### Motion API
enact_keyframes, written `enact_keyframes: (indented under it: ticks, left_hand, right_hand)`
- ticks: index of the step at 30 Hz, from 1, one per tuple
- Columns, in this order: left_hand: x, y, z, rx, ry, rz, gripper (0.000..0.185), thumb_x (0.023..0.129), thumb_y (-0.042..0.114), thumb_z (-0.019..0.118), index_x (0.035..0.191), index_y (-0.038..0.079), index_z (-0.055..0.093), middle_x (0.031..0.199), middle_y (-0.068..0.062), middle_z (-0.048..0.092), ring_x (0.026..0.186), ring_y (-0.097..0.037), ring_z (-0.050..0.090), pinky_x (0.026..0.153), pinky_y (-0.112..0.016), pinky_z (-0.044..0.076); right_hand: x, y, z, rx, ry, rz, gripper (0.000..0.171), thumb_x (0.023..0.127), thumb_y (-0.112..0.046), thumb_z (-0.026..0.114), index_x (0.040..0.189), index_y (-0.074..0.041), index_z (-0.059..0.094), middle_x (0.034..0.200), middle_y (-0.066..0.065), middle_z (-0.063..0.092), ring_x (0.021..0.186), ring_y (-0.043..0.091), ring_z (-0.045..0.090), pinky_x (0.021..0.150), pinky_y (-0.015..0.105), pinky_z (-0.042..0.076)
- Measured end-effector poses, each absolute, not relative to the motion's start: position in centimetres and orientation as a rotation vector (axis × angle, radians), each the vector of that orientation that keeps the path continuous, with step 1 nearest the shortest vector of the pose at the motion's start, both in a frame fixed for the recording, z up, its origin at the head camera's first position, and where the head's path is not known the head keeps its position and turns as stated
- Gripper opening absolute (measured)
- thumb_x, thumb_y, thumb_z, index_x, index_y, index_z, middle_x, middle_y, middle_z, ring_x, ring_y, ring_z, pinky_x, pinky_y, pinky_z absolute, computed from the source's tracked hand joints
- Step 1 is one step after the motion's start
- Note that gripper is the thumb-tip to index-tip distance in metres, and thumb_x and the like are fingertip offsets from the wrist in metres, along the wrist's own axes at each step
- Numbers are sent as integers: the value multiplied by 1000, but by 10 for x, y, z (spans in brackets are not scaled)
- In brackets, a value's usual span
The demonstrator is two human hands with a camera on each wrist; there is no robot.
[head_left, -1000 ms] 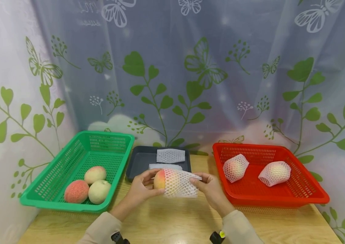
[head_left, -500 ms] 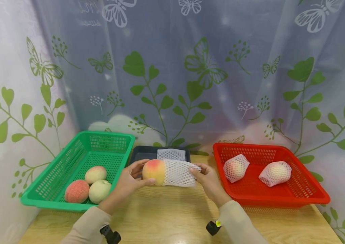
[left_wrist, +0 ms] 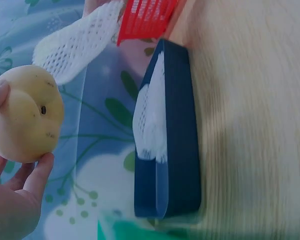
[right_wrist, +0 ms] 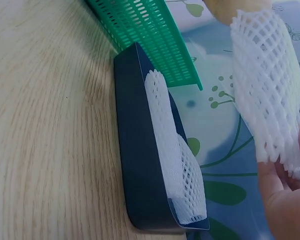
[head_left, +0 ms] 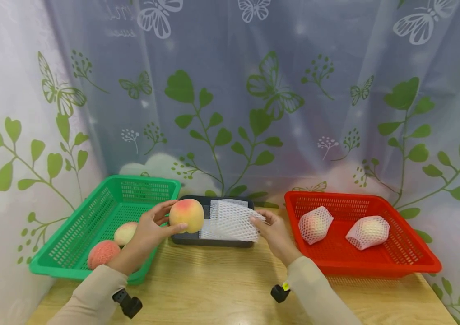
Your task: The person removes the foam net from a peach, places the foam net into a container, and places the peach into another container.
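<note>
My left hand (head_left: 148, 230) grips a bare yellow-pink peach (head_left: 187, 215) above the gap between the green basket and the dark tray; the peach (left_wrist: 25, 117) shows with its stem pit toward the left wrist camera. My right hand (head_left: 272, 232) pinches an empty white foam net sleeve (head_left: 230, 221) by its right end, held level over the tray. The sleeve's (right_wrist: 272, 95) open end faces the peach, and the two are just apart.
A green basket (head_left: 67, 246) at left holds three bare fruits. A dark tray (head_left: 189, 238) in the middle holds flat foam sleeves (right_wrist: 172, 150). A red basket (head_left: 376, 262) at right holds two netted fruits (head_left: 314, 223). A printed curtain hangs behind the wooden table.
The peach has come out of the foam sleeve: my left hand moved it left and up, while my right hand kept the now empty sleeve.
</note>
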State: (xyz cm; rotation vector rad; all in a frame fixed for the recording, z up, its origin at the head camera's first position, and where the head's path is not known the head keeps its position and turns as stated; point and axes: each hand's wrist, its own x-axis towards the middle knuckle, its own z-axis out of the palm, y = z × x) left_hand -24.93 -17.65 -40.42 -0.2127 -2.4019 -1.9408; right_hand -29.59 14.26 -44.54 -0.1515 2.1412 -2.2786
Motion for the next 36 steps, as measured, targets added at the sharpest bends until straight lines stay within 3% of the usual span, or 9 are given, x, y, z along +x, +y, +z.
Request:
enact_keyframes:
  ticks: [14,19,23,26,31,36]
  left_hand:
    - [-264,-222,-394,-137,-2450,-1778,76,80,34,79,144,15,42,144,-13,45,127,-35,45,94,-44,50]
    - [-271,-237,-392,-54,-2462,-1726,79,80,36,78,146,14,39,144,-15,44,127,-36,45,90,-36,51]
    - [-277,-248,-395,14,-2461,-1744,82,81,37,77,148,13,36,145,-19,42,127,-38,45,84,-29,52]
    - [-283,-255,-399,60,-2474,-1742,84,81,39,76,149,12,34,146,-21,41,128,-39,44,87,-35,53]
    - [-290,-264,-406,130,-2508,-1724,87,81,40,76,149,10,32,146,-25,36,130,-42,40,97,-49,47]
    - [-297,-269,-412,164,-2587,-1671,87,81,40,76,149,7,31,146,-29,34,130,-43,38,99,-50,45]
  right_hand:
    - [-315,133,-442,-94,2185,-2294,31,91,-11,67,117,4,59,99,1,64,87,11,59,77,29,50]
    - [-324,127,-445,-41,2164,-2318,30,94,-14,62,116,5,56,99,5,61,82,12,57,72,25,50]
    - [-327,124,-452,-61,2209,-2348,23,92,-15,64,109,-1,59,94,5,60,75,12,56,65,22,50]
    - [-330,121,-458,-89,2245,-2371,19,90,-10,66,106,-1,60,92,7,58,75,13,56,66,22,50]
    - [-336,114,-460,80,2342,-2278,26,90,-3,65,115,3,60,101,12,59,86,17,54,73,23,48]
    - [-339,112,-463,212,2355,-2241,33,90,-5,66,120,4,58,106,15,63,85,17,59,75,25,52]
